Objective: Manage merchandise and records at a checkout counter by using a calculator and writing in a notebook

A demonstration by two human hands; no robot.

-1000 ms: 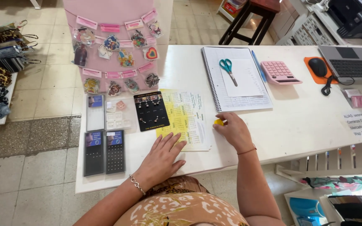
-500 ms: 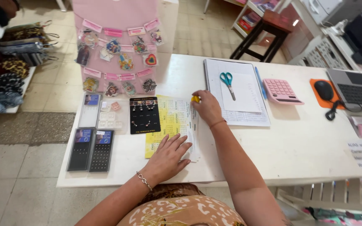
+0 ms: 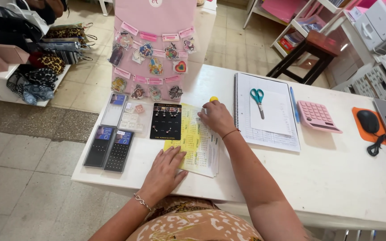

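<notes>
Two hands work on the white tabletop near its front edge. The left hand lies flat, fingers spread, on the yellow printed sheet. The right hand, curled, pinches a small yellow marker at the sheet's far edge.
</notes>
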